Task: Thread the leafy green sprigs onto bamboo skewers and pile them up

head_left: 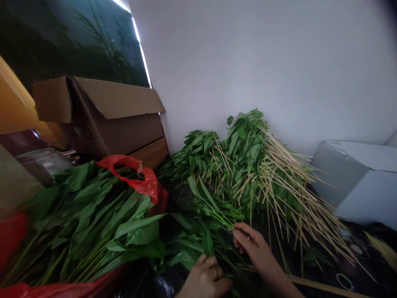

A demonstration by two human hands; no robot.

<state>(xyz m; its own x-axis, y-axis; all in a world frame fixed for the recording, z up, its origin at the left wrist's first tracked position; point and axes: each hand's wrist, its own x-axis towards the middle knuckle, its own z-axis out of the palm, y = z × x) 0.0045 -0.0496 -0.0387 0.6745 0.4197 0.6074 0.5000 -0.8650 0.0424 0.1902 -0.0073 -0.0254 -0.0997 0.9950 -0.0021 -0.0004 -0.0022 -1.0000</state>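
Observation:
My left hand (206, 279) is at the bottom centre, fingers curled round the stems of a loose bunch of green leafy stalks (198, 225). My right hand (256, 248) lies just to the right, fingers bent over the same stalks, pressing on them. Behind the hands rises a big pile of leafy greens threaded on thin bamboo skewers (260, 169), the skewer ends fanning out to the lower right. To the left, a red plastic bag (142, 180) holds a heap of long green leaves (89, 219).
Brown cardboard boxes (108, 114) stand at the back left under a dark panel. A white box (356, 178) sits at the right by the white wall. Black plastic sheeting (328, 252) covers the surface; a tape roll (344, 281) lies at lower right.

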